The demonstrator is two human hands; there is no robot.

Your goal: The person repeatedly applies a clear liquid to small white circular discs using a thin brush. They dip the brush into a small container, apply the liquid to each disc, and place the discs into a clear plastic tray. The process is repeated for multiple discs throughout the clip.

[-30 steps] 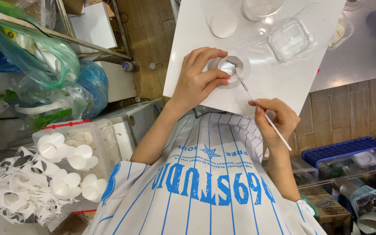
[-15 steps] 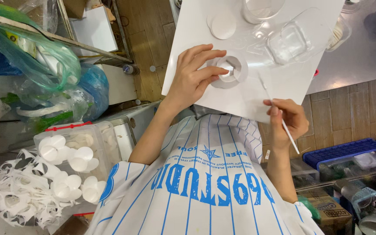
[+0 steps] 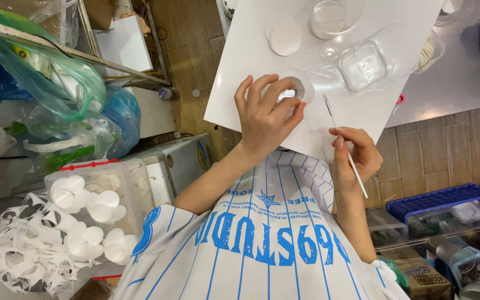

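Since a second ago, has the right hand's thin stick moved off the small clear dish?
Yes. The stick has pulled back from the small clear dish toward the person's body, over the white board; the right hand holds it.

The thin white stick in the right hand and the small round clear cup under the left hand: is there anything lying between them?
Nothing. In the head view only bare white board separates the stick from the cup. The left hand covers the cup; the right hand pinches the stick.

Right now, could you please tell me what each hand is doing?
Left hand: fingers curled around a small clear round container.
Right hand: closed on a thin white stick.
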